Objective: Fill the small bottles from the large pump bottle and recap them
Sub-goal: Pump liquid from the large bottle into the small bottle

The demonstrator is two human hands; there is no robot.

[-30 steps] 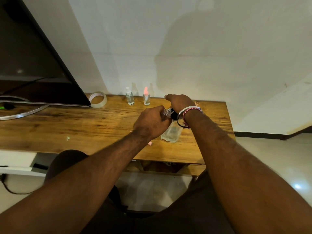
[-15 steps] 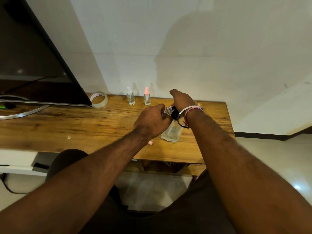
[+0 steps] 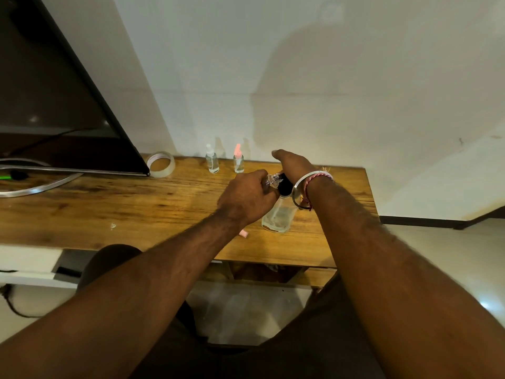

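A large clear pump bottle (image 3: 278, 218) with a black pump head (image 3: 284, 184) stands on the wooden table (image 3: 109, 212). My left hand (image 3: 246, 196) holds a small clear bottle (image 3: 272, 180), its open neck up against the pump's spout. My right hand (image 3: 293, 164) rests on top of the black pump head, fingers stretched forward. At the back by the wall stand two capped small bottles: one with a white cap (image 3: 212, 159) and one with a pink cap (image 3: 238, 159). A small pink cap (image 3: 243, 234) lies on the table under my left forearm.
A roll of clear tape (image 3: 161, 164) lies back left beside a dark monitor (image 3: 54, 99) on a metal ring stand (image 3: 32, 188). The table's right edge is just past my right wrist. The floor lies below.
My right hand has lifted a little on the pump head and its fingers have stretched out. My left hand keeps the small bottle at the spout.
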